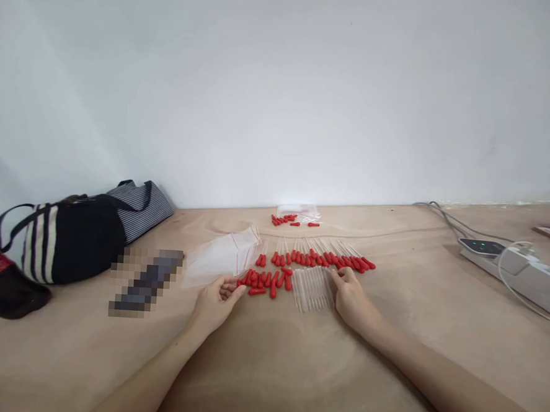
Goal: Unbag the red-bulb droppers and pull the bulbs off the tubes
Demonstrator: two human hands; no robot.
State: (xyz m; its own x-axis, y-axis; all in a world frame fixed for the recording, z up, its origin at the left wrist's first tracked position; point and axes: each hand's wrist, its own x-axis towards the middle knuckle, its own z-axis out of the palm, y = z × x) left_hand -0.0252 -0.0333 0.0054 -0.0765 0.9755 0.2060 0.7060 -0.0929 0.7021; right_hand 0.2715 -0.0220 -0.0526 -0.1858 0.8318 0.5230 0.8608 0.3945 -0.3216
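Across the wooden surface (265, 367): black bag (91, 238) far left; white power strip (527, 274) far right; plastic bags (220, 252) just beyond left hand (216, 299). Right hand (351, 294) at clear tubes (314, 289), centre; left beside loose red bulbs (267, 280). Cannot tell whether either is clamped.

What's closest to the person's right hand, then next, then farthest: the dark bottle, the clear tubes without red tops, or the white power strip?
From the right hand:
1. Clear tubes: right beside it, on its left.
2. White power strip: off to the right.
3. Dark bottle: far left.
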